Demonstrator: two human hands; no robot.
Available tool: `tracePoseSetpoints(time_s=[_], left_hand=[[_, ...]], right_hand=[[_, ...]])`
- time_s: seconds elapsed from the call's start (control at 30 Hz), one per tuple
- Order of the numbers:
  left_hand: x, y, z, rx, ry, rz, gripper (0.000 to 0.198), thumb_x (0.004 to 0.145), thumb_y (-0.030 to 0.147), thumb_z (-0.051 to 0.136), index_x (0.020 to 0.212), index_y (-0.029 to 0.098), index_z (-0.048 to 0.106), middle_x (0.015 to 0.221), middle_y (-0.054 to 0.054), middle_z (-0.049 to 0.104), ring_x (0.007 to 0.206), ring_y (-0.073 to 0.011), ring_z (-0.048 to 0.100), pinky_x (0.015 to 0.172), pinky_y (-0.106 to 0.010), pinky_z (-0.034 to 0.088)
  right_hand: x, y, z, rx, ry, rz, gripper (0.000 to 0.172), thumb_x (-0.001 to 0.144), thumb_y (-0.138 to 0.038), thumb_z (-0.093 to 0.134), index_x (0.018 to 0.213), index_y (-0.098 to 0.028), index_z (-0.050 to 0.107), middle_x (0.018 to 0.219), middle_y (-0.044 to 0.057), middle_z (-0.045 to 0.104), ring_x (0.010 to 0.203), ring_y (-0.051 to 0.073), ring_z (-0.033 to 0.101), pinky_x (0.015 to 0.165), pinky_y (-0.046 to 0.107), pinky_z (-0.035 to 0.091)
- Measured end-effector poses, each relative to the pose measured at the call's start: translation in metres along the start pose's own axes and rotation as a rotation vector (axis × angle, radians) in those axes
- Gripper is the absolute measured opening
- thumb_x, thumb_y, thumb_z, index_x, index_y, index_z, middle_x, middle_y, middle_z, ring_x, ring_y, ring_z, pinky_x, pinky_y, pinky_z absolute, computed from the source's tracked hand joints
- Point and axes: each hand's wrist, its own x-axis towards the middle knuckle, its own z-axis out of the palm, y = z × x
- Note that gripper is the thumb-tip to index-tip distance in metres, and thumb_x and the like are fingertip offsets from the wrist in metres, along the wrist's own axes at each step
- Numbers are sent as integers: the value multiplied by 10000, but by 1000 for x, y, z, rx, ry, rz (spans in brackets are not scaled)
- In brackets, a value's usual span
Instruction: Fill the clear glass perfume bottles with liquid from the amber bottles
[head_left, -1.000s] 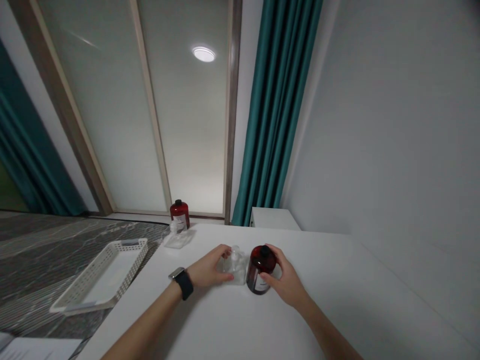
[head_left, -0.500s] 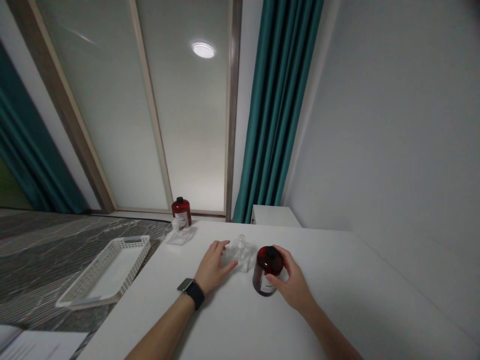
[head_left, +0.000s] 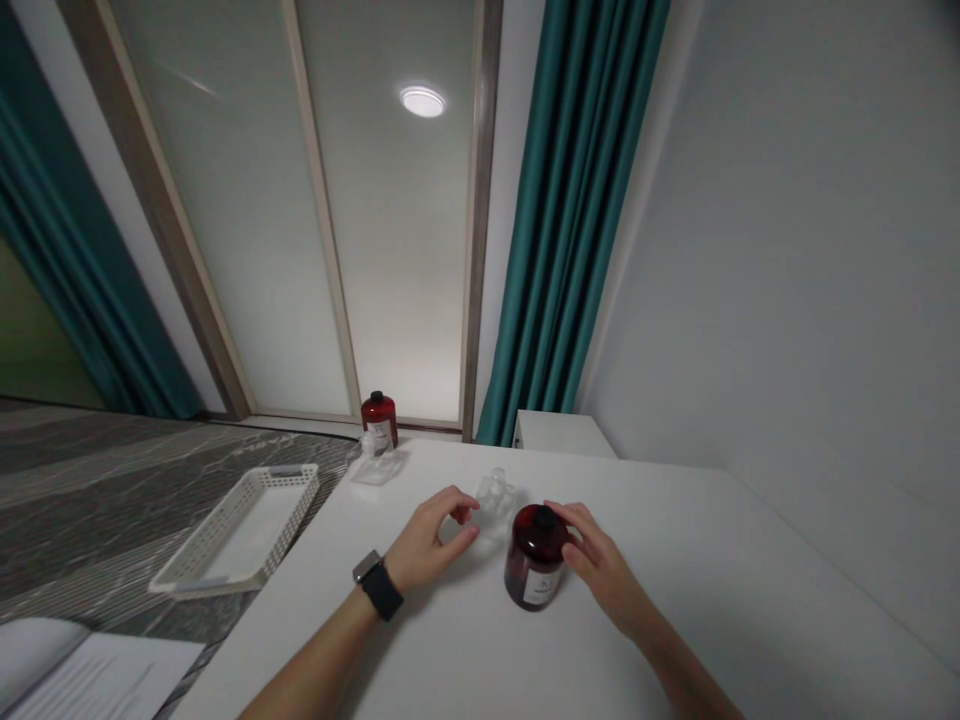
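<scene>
A dark red bottle [head_left: 523,575] with a black cap and a white label stands upright on the white table. My right hand [head_left: 604,575] is at its right shoulder, with fingers behind near the cap and the thumb at the right edge. My left hand [head_left: 427,540] hovers left of the bottle with curved fingers and a gap between thumb and forefinger, nothing held. Just beyond its fingertips lies a clear, crumpled-looking plastic piece [head_left: 496,492], whose kind I cannot make out. A black watch is on my left wrist.
A second red bottle [head_left: 379,418] stands at the table's far left corner, with another clear plastic piece [head_left: 375,465] before it. Left of the table are a white perforated basket [head_left: 277,545] and an open book [head_left: 112,670]. A white cabinet [head_left: 562,432] stands behind the table.
The bottle sits slightly nearer to me, with more of its label showing. My right thumb has drawn back from its front to its right edge. My left hand has moved off the clear plastic.
</scene>
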Motion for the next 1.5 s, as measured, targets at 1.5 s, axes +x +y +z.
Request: tracePoseSetpoints(time_s=[1.5], left_hand=[[9,-38,-7,-86,339,-198,468,778,312,670,1221,189,583,1218,-113,641,1126,-285,597,970,-444,472]], right_hand=[[19,36,30,-197,4,145,957,729,-177,694,1538,-257,189,1300,98,569,1259,248,536,1120,492,338]])
